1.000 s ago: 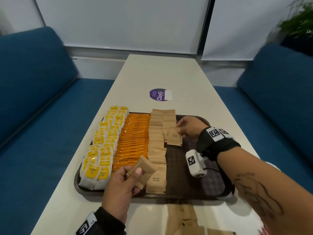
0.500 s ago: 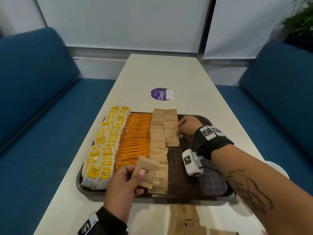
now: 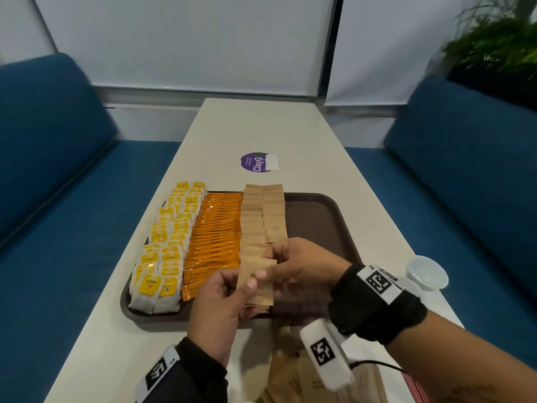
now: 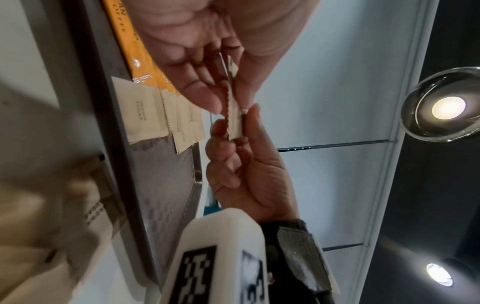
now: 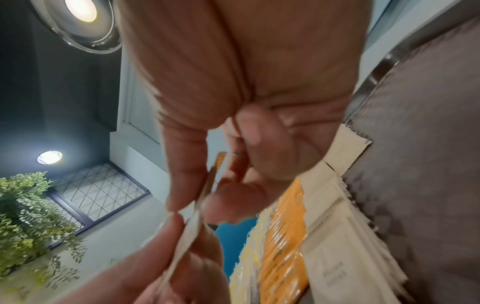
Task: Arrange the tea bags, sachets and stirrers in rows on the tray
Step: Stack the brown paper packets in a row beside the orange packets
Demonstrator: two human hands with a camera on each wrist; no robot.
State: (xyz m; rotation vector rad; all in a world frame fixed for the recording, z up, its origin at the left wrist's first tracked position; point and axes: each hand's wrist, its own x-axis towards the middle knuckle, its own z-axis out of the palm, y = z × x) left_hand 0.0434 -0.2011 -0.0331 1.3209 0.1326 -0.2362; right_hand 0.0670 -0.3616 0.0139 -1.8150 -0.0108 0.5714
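Blue sofas stand on both sides of a long pale table (image 3: 305,135), and near its close end lies the brown tray (image 3: 322,216). Most of the tray is already filled. At its left are two rows of yellow tea bags (image 3: 168,242), then one row of orange coffee sachets (image 3: 216,228), then a full row of brown sugar sachets (image 3: 252,225). A second brown row (image 3: 273,210) reaches only from the far edge to about the middle, so the right part of the tray is bare.

More loose brown sachets (image 3: 290,376) wait on the table in front of the tray. Red things at the bottom right corner may be stirrers; I cannot tell. I see no stirrers on the tray, so I judge that this row is left to do.

Over the near edge of the tray, the left hand (image 3: 220,303) pinches a small stack of sachets (image 3: 255,283) between thumb and fingers, and the right hand (image 3: 302,266) pinches its upper edge, probably to take one.
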